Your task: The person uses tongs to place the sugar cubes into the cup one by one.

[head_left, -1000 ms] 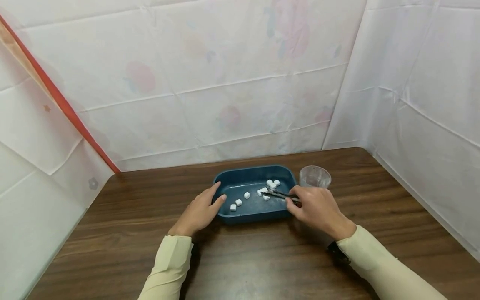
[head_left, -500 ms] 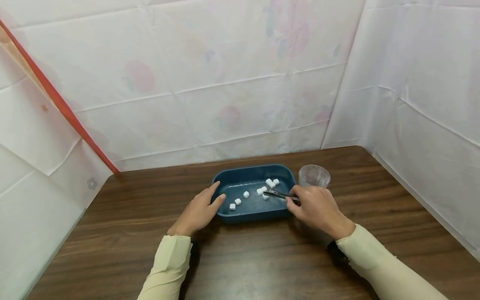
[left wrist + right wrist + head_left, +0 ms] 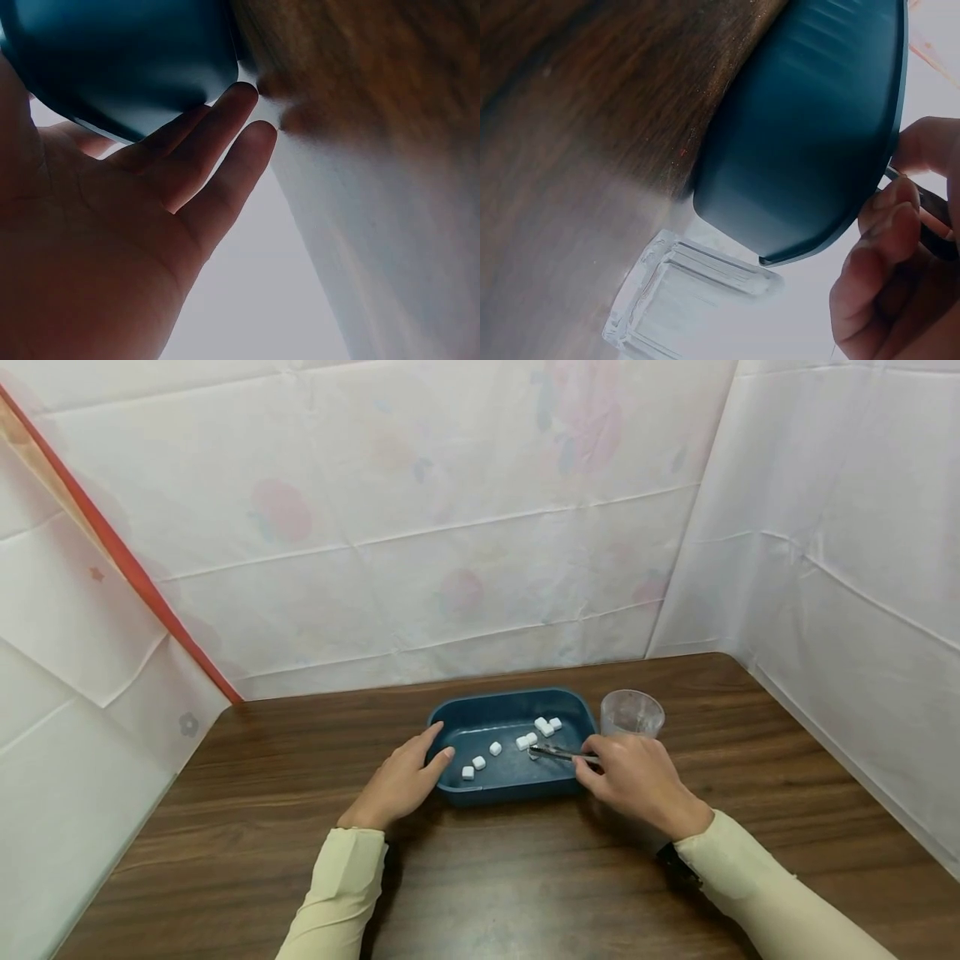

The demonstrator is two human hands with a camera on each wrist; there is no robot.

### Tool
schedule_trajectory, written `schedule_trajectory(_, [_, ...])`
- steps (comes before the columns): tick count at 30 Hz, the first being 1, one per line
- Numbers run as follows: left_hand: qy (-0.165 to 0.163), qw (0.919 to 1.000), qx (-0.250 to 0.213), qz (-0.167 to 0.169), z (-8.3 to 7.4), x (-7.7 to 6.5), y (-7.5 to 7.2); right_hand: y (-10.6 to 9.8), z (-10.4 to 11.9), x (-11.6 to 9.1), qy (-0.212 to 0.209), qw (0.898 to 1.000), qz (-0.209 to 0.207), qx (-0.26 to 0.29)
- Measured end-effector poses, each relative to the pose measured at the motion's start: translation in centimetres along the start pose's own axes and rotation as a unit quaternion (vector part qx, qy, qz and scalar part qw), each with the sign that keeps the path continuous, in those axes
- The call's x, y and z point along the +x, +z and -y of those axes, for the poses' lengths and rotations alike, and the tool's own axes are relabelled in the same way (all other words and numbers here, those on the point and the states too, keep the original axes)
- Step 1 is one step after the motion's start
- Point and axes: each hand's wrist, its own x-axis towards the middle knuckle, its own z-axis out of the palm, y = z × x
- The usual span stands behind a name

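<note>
A blue tray (image 3: pixel 491 796) stands on the table with several small white cubes (image 3: pixel 496 748) inside. My left hand (image 3: pixel 397 783) rests against the tray's left end, its fingers extended along the outer wall and the thumb by the rim. In the left wrist view, fingertips (image 3: pixel 241 96) touch the tray's side. My right hand (image 3: pixel 633 777) holds dark metal tongs (image 3: pixel 558 752) over the tray's right rim. Their tips are at a cube (image 3: pixel 534 755) near the middle right, partly hidden by them; whether they grip it is too small to tell.
A clear glass cup (image 3: pixel 632 712) stands just right of the tray, behind my right hand. The brown wooden table (image 3: pixel 480 877) runs back to a white patterned cloth (image 3: pixel 450 527), with another cloth wall (image 3: pixel 855 568) at the right.
The tongs' tips have come together and shifted slightly right and down onto the nearest cube of the middle group. My left hand and the tray have stayed in place.
</note>
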Motion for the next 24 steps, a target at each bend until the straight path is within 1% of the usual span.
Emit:
schedule_trajectory(7, [-0.001,1.0,-0.003,0.0,0.09,-0.09,0.01,0.04,0.08,0.0,-0.001,1.0,0.003,0.002])
schedule_trajectory(11, [0.0,1.0,-0.002,0.0,0.15,-0.07,0.1,-0.04,0.12,0.0,0.003,1.0,0.012,0.005])
schedule_trajectory(18, [0.0,1.0,-0.004,0.0,0.04,-0.06,0.09,-0.29,0.13,-0.03,0.02,0.999,0.03,0.001])
schedule_trajectory(24, [-0.004,1.0,-0.002,0.001,-0.04,-0.13,0.02,-0.41,0.43,0.02,0.038,0.998,0.041,0.008])
